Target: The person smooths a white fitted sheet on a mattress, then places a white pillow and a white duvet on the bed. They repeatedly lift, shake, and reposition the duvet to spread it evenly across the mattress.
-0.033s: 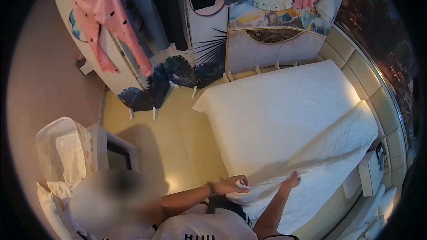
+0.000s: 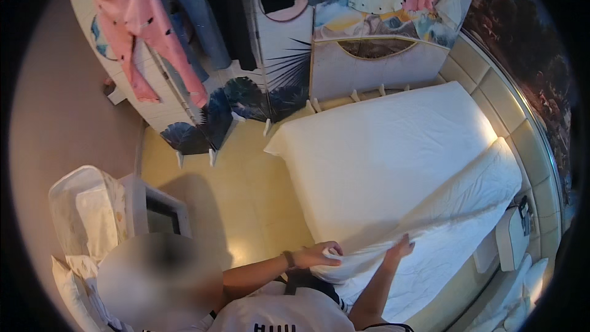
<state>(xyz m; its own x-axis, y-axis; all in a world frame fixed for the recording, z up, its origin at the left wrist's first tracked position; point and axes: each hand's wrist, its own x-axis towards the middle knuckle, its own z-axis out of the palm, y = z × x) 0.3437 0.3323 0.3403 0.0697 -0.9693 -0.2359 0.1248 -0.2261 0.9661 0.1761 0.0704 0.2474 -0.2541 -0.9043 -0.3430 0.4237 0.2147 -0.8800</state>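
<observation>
We put the white cover (image 2: 461, 203) at 4 o'clock, its fold rumpled across the bed (image 2: 381, 141); 2 o'clock side smooth, fold not yet flat, so we judge partway; hands apart: left hand (image 2: 316, 256) at 6 pinches cover, right hand (image 2: 401, 247) near 5 touches it, grip we can't tell

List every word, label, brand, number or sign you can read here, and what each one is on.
No text can be read in full, so there is nothing to quote.
White shirt, lower edge: dark block-like marks, cut off by the picture's edge; not readable.
Pink trousers, hanging: small dark spots, a pattern, not writing.
White bedding: no lettering visible.
</observation>
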